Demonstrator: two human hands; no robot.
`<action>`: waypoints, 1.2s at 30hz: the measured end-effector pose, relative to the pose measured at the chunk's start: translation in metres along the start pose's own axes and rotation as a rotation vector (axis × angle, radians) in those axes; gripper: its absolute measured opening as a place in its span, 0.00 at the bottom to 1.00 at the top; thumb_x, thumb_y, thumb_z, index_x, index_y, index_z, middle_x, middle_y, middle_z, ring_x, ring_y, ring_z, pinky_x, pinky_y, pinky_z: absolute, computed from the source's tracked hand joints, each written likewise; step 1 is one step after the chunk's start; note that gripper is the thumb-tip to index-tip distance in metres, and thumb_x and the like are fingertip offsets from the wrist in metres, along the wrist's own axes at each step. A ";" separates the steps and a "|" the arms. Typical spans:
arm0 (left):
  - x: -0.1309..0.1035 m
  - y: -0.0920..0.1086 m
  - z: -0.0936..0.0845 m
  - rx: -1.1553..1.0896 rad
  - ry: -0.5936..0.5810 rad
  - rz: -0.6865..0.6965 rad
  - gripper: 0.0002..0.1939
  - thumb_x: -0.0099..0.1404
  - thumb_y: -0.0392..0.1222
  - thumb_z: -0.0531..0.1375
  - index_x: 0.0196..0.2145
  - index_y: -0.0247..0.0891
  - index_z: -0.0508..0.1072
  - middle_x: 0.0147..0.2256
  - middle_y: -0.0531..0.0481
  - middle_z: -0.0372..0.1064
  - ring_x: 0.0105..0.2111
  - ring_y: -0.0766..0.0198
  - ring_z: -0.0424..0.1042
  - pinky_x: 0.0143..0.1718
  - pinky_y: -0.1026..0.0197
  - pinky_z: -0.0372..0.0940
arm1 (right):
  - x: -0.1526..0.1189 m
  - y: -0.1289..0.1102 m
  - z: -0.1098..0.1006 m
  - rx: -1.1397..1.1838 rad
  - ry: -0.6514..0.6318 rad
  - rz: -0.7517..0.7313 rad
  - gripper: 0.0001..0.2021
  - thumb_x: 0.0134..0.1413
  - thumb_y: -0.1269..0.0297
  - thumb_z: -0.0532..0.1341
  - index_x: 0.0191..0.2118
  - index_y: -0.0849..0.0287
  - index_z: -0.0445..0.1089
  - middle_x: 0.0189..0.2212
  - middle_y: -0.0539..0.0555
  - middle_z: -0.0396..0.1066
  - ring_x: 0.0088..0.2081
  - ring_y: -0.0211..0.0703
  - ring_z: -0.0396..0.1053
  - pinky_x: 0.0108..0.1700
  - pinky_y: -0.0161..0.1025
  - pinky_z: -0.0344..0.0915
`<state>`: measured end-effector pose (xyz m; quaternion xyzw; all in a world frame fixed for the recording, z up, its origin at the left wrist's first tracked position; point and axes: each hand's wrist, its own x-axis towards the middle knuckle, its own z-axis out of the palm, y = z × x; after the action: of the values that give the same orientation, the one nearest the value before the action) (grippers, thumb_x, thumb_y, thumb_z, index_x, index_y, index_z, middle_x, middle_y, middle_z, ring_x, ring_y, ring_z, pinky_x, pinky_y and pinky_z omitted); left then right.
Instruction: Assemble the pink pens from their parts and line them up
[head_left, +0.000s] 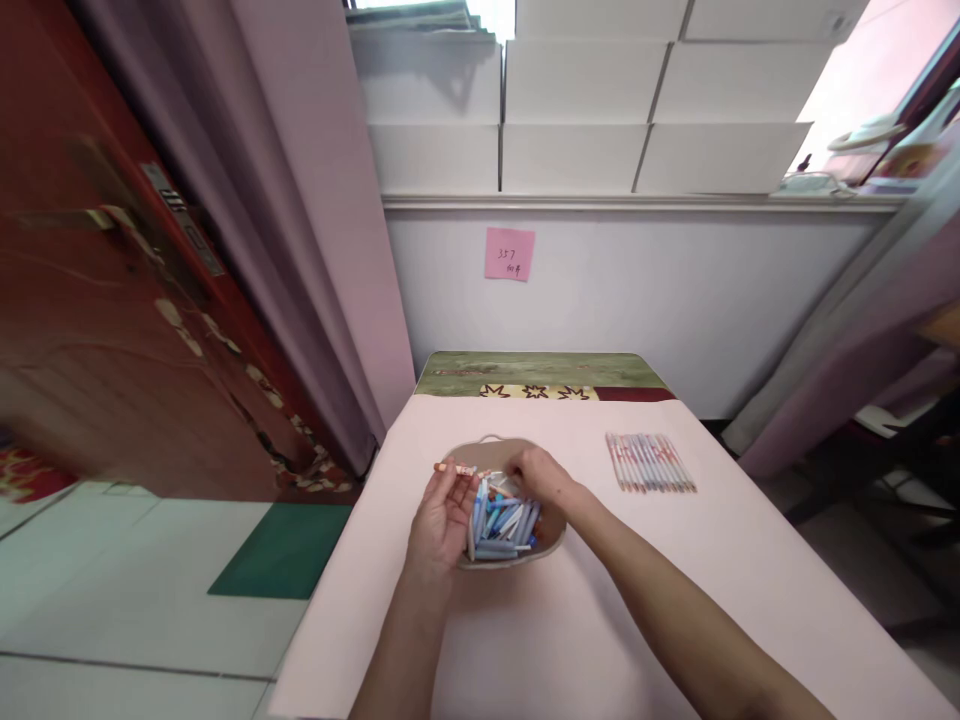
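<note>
A beige oval basket (556, 543) on the table holds several loose pens (501, 522), mostly blue and white. Over the basket's left side is my left hand (444, 515), palm turned up. A thin white pen with an orange end (455, 469) is pinched between its thumb and fingers. My right hand (538, 474) reaches over the right rim into the basket. Its fingers are curled together, and their tips are hidden, so what they grip does not show. To the right, a row of slim pens (651, 462) lies side by side on the table.
Pink-white covering lies over the table (637, 620); a green patterned strip (465, 371) shows at its far end. Behind stand a wall with a pink note (510, 254) and stacked white boxes (577, 100). A red-brown door (90, 300) and purple curtain are left.
</note>
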<state>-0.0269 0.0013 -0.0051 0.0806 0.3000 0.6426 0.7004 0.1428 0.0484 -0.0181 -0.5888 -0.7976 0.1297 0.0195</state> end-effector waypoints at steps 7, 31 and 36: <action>0.005 -0.002 0.014 0.091 0.104 -0.016 0.08 0.63 0.25 0.55 0.34 0.31 0.72 0.29 0.45 0.76 0.28 0.66 0.77 0.34 0.64 0.74 | 0.021 -0.010 0.010 -0.054 -0.023 0.011 0.12 0.50 0.73 0.58 0.39 0.64 0.77 0.39 0.63 0.76 0.43 0.51 0.73 0.44 0.36 0.65; 0.013 -0.028 0.055 0.042 0.054 -0.160 0.07 0.59 0.23 0.59 0.30 0.31 0.73 0.31 0.45 0.76 0.28 0.66 0.77 0.34 0.66 0.73 | -0.060 -0.011 -0.033 1.076 0.529 0.054 0.12 0.55 0.54 0.58 0.35 0.57 0.68 0.24 0.51 0.74 0.26 0.41 0.73 0.29 0.35 0.69; 0.007 -0.031 0.051 0.039 0.103 -0.165 0.07 0.58 0.23 0.59 0.30 0.31 0.73 0.30 0.44 0.76 0.28 0.64 0.77 0.33 0.65 0.73 | -0.059 -0.013 -0.030 0.986 0.513 0.066 0.10 0.57 0.56 0.57 0.34 0.57 0.70 0.22 0.49 0.73 0.24 0.39 0.71 0.28 0.33 0.67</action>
<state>0.0262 0.0171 0.0182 0.0361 0.3535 0.5800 0.7331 0.1544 -0.0050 0.0213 -0.5474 -0.5933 0.3406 0.4820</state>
